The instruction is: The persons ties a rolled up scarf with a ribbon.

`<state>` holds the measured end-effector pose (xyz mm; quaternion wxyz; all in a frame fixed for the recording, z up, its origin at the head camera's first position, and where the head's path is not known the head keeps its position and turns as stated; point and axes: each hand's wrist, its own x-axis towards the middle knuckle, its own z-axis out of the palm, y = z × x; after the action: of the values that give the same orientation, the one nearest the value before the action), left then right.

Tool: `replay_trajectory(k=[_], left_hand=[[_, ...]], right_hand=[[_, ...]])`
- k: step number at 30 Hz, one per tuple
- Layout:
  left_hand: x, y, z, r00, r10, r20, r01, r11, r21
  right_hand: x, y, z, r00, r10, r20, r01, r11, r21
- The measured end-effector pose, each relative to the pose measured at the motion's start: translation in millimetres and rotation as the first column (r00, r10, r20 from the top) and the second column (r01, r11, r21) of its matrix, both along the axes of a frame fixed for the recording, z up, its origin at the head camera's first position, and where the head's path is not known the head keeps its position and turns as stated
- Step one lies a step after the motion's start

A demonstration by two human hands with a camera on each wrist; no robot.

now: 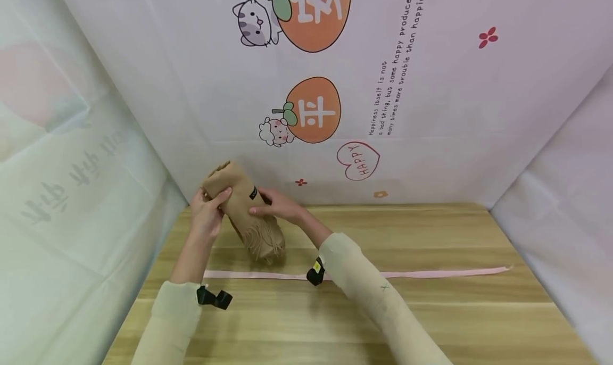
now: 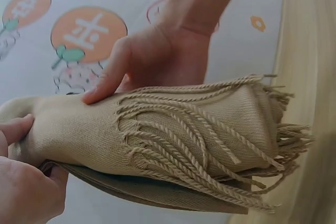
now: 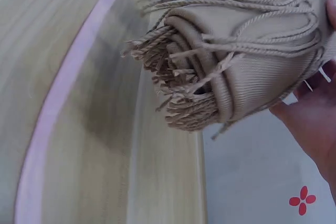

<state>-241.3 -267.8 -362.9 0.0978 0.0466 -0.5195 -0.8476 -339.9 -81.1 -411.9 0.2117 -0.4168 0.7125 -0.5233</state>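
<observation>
A folded tan scarf [image 1: 241, 195] with a small black label is held at a slant near the back left of the table. Its twisted fringe [image 2: 178, 140] hangs at the lower end, above the wood in the right wrist view. My left hand [image 1: 208, 210] grips the upper left end, thumb on the front and fingers behind. My right hand [image 1: 280, 205] holds the right side, its thumb lying on the cloth and the other fingers partly hidden behind. In the left wrist view, the folded layers part along the lower side.
A pink strip [image 1: 445, 273] runs across the wooden table [image 1: 268, 322] in front of the scarf. Behind stands a white printed cloth wall [image 1: 431, 115], with another cloth wall [image 1: 72, 195] on the left. Each wrist carries a small black camera [image 1: 315, 273].
</observation>
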Motion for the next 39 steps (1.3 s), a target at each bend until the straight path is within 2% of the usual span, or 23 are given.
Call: replay_trajectory(k=[2,4,8,13,20,25,31,36,39], left_hand=[[4.1,5.6,1.3,0.999,-0.031,-0.017,0.031,0.999,-0.026],[7.2,10.7,4.1,0.998,-0.048,-0.030,0.047,0.998,-0.046],[9.7,20.2,12.7,0.996,-0.072,-0.048,0.069,0.996,-0.062],[4.7,35.1,25.5,0.992,-0.111,-0.065,0.106,0.991,-0.079],[-6.2,56.8,34.4,0.988,-0.145,-0.059,0.137,0.983,-0.120],[-11.6,72.5,31.0,0.985,-0.174,0.011,0.174,0.974,-0.146],[-19.4,91.7,22.9,0.973,-0.220,0.074,0.229,0.963,-0.140],[-27.2,112.2,9.3,0.957,-0.256,0.137,0.274,0.953,-0.130],[-32.1,126.3,-2.6,0.942,-0.284,0.178,0.308,0.942,-0.129]], right_hand=[[7.0,6.0,-3.3,0.994,0.051,0.098,-0.043,0.996,-0.075],[14.8,10.6,-5.0,0.978,0.101,0.184,-0.072,0.985,-0.156],[32.3,20.4,-4.4,0.945,0.140,0.295,-0.066,0.967,-0.247],[50.1,35.8,-1.8,0.913,0.077,0.401,0.030,0.967,-0.254],[69.4,60.7,-6.5,0.846,-0.018,0.533,0.175,0.953,-0.246],[85.9,79.0,-6.9,0.802,-0.082,0.592,0.253,0.944,-0.212],[100.3,105.0,-15.4,0.739,-0.069,0.670,0.275,0.939,-0.206],[114.9,126.9,-22.8,0.720,-0.057,0.692,0.295,0.928,-0.230],[124.5,139.5,-27.7,0.703,-0.091,0.705,0.344,0.912,-0.225]])
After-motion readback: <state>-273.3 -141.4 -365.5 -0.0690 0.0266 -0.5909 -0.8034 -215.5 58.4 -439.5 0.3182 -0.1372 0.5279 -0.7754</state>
